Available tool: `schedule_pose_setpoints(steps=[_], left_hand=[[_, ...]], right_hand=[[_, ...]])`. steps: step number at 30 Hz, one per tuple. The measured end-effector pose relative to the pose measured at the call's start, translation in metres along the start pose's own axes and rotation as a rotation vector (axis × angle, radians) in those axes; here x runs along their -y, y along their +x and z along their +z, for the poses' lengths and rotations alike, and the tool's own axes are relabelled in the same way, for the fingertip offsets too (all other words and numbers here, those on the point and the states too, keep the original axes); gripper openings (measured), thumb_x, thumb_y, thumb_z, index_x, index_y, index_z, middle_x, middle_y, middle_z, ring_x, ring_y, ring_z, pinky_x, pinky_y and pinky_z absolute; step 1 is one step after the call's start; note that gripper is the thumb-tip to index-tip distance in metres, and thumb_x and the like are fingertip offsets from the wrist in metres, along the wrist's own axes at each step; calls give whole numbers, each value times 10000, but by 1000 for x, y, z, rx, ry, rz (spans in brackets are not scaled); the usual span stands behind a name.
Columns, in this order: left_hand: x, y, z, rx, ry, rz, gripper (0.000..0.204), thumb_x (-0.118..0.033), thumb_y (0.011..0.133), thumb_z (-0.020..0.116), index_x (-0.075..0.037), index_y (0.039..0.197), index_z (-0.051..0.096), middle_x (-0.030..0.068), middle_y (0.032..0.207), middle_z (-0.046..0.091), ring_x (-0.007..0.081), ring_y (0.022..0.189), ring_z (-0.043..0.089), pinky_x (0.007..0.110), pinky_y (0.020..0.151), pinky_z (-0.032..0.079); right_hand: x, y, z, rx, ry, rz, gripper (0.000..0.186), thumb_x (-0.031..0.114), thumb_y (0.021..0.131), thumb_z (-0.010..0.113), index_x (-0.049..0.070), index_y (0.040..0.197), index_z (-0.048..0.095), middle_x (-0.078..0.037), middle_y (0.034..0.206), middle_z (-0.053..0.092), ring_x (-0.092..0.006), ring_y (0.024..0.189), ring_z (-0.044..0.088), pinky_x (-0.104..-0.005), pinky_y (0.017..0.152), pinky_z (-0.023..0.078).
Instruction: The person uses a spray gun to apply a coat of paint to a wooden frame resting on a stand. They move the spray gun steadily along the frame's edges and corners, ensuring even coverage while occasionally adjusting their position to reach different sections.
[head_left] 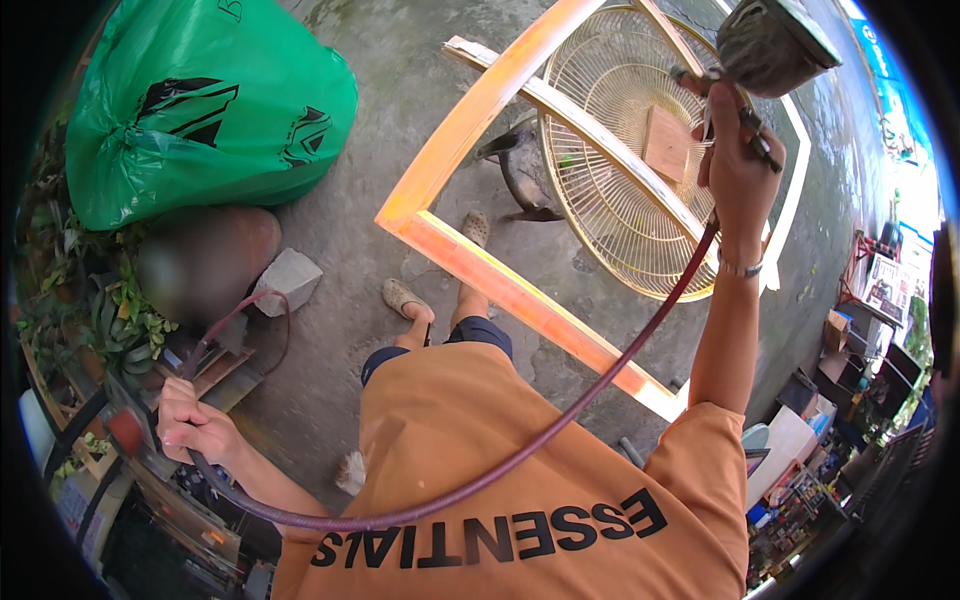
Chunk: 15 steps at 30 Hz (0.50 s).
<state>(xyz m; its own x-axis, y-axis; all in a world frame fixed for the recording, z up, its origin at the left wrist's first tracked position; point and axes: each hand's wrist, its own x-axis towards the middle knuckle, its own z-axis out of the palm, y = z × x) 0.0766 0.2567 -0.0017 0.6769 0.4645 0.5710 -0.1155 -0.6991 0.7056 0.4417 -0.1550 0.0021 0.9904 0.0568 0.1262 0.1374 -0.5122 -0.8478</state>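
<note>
Up at the right, my right hand point(738, 165) is wrapped round the handle of a spray gun point(775, 48) with a paint-stained cup. From below that hand a reddish-purple hose point(560, 430) sags across my front to the left. My left hand point(200, 425) is closed round this hose, away from the gun. A wooden frame point(545, 310), orange along its near sides and paler at the right, lies in front of me. Under it is a round wire fan grille point(590, 235). A wooden strip point(600, 130) crosses the grille, and a small wooden board point(666, 145) lies on it.
A full green plastic bag point(240, 120) stands at the far left, by a rounded brown pot point(240, 240) and a grey block point(290, 280). Plants point(110, 300) and scrap wood line the left edge. Under the grille is a dark stand point(525, 175). Boxes and clutter fill the right side.
</note>
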Motion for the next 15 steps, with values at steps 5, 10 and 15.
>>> schedule_pose_setpoints(steps=[5,10,15], left_hand=[[6,-4,-4,-26,-56,-13,602,-470,1071,326,-72,619,316,9,590,256,146,555,230,314,540,193],[8,-7,-10,-27,-81,-14,602,-473,1069,321,-74,618,317,9,593,263,145,563,235,312,547,195],[13,-10,-19,-29,-97,-14,603,-482,1066,324,-79,617,324,5,601,261,142,572,235,309,557,194]], right_hand=[[17,-46,5,97,64,70,323,313,974,655,20,1079,741,-2,621,613,-37,392,447,-223,359,313],[27,-73,11,157,80,121,331,302,965,672,-11,1052,736,-5,617,631,-31,458,487,-220,425,350],[32,-91,13,239,44,42,315,247,1001,618,-49,1081,688,-51,698,654,-41,408,472,-207,349,330]])
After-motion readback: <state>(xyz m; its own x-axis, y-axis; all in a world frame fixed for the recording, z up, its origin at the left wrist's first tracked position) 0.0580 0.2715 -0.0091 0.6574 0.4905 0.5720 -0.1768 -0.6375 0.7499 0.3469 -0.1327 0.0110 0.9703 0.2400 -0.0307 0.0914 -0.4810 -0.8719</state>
